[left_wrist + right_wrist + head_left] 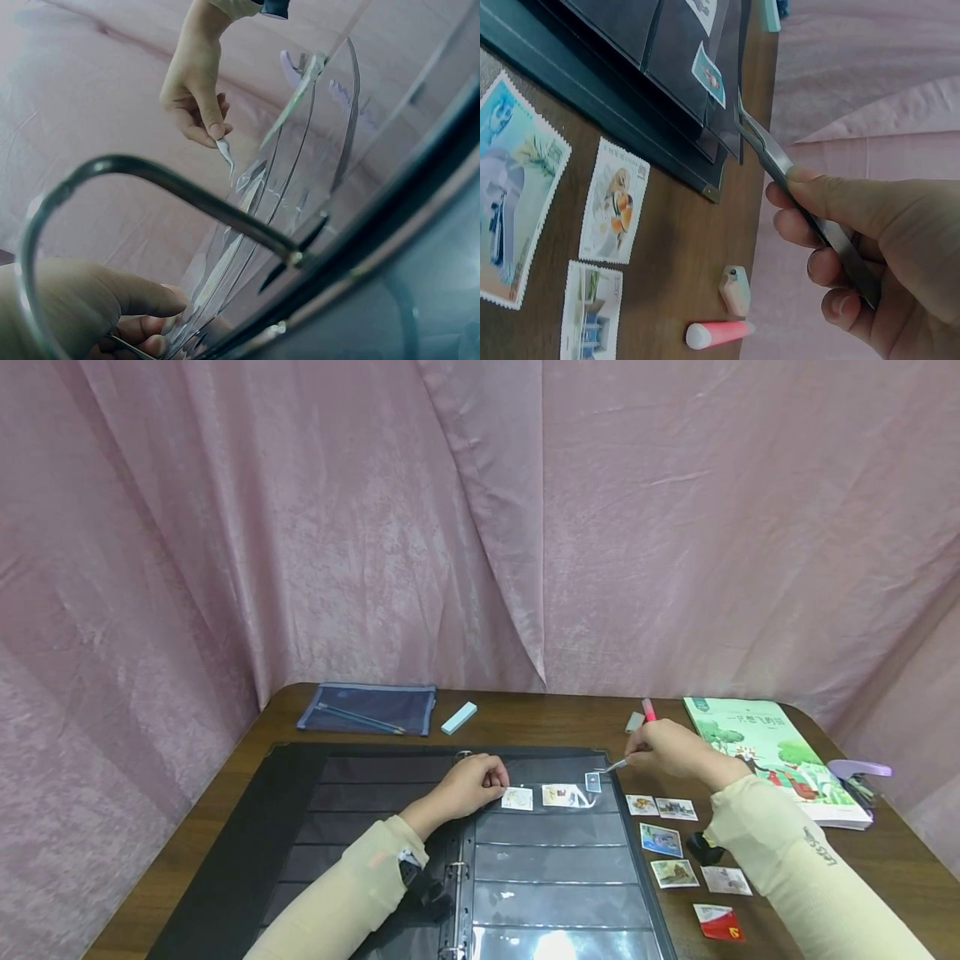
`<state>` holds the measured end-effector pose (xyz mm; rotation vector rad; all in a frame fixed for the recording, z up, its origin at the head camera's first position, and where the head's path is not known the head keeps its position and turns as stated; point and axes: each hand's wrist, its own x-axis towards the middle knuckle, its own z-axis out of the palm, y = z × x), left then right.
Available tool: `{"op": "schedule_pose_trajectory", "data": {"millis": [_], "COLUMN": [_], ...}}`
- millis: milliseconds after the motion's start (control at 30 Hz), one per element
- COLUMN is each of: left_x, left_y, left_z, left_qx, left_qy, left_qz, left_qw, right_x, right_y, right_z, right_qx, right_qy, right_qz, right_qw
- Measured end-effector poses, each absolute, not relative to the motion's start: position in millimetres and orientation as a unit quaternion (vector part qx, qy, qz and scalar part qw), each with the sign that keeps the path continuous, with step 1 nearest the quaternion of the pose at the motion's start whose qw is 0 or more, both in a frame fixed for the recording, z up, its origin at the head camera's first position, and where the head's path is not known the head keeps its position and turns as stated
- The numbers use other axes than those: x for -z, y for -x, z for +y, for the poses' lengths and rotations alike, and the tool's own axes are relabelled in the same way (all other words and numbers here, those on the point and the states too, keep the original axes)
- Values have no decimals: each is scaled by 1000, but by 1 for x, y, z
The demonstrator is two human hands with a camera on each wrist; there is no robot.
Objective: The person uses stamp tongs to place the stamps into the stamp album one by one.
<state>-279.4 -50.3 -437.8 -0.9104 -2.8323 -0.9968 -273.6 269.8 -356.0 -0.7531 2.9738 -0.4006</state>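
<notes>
A black stamp album (300, 768) lies spread on the table, its right page (551, 868) made of clear-fronted pocket rows. My left hand (467, 787) is at the inner part of the upper row; the left wrist view shows its thumb and fingers pinching the page's clear film (199, 296). Beside those fingers sits a pale stamp (517, 798), with another stamp (561, 795) to its right. My right hand (675, 750) grips metal tweezers (810, 202) with a bent tip. That tip is right by a small blue stamp (709, 76) at the outer end of the row.
Several loose stamps (661, 841) lie right of the album. Behind them are a green-covered book (750, 727), purple-handled scissors (858, 768), a pink-capped tube (718, 334) and a small pale block (735, 291). A blue mesh pouch (367, 706) and a light-blue box (459, 717) lie at the back.
</notes>
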Motion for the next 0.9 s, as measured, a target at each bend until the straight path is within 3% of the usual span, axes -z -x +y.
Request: {"op": "schedule_pose_trajectory", "data": {"millis": [900], "left_x": [437], "left_y": [278], "left_z": [-50], "left_qx": [316], "left_qy": [289], "left_qz": [-904], "left_qw": [2], "right_x": [356], "right_y": [279], "right_z": [256], "right_qx": [104], "right_qy": [273], "right_qz": [955], "right_qw": [39]}}
